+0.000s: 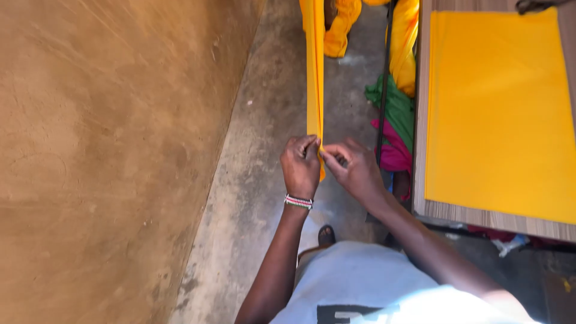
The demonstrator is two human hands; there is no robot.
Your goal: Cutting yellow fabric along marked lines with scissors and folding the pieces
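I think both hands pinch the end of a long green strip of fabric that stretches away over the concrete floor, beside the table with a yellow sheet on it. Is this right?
Not quite: the strip of fabric is yellow, not green, as the head view shows. The left hand and right hand do pinch its end above the concrete floor, beside the table with the yellow sheet.

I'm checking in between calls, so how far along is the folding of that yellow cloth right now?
Done, by the look of it: one yellow sheet lies flat and smooth on the wooden table. In hand: the left hand and right hand pinch the near end of a long yellow strip stretched taut away from them. Left: more yellow cloth plus green cloth and pink cloth hang bunched beside the table.
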